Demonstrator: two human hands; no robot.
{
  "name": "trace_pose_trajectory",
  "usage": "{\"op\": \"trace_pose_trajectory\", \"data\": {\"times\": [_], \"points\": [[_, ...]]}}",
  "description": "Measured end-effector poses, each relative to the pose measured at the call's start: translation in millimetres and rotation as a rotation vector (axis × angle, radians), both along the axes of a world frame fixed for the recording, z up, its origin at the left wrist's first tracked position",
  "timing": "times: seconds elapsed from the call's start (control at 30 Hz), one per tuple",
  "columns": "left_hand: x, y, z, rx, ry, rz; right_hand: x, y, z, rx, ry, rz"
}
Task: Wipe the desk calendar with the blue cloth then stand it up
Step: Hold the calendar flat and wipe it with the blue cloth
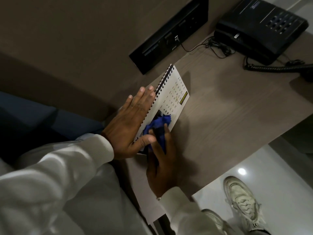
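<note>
A white spiral-bound desk calendar [176, 92] lies flat on the wooden desk [228, 116], its black wire binding along the far-left edge. My left hand [132, 122] rests flat with fingers spread on the calendar's left side, pressing it down. My right hand [160, 155] grips a crumpled blue cloth [160, 123] and holds it against the near end of the calendar page. The cloth covers part of a dark picture on the page. The date grid and a yellow-and-black logo stay visible.
A black desk telephone [259, 26] with a coiled cord [274, 67] sits at the far right of the desk. A black socket panel [171, 33] is set in the wall behind. The desk's right edge drops to a white floor, where pale shoes [243, 204] stand.
</note>
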State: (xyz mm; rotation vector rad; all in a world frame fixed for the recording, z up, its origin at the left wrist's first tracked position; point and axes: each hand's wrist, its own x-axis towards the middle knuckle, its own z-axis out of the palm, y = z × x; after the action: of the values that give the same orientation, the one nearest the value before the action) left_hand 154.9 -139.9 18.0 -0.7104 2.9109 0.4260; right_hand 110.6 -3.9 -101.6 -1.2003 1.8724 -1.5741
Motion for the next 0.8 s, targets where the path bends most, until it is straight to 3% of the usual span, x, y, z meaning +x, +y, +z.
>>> {"op": "trace_pose_trajectory", "data": {"times": [0.13, 0.3, 0.47, 0.6, 0.8], "points": [[1, -1, -1, -0.001, 0.013, 0.0, -25, -30, 10, 0.021, -0.032, -0.019], [2, -2, -3, -0.032, 0.009, -0.006, -67, -69, 21, 0.066, -0.176, -0.244], [1, 0, 0, -0.083, -0.039, -0.009, -44, -46, 11, 0.21, -0.371, -0.15], [0, 2, 2, -0.098, -0.054, -0.025, -23, -20, 17, 0.163, -0.322, -0.095], [0, 2, 3, -0.093, -0.061, -0.031, -65, -69, 35, 0.011, -0.298, -0.19]]}}
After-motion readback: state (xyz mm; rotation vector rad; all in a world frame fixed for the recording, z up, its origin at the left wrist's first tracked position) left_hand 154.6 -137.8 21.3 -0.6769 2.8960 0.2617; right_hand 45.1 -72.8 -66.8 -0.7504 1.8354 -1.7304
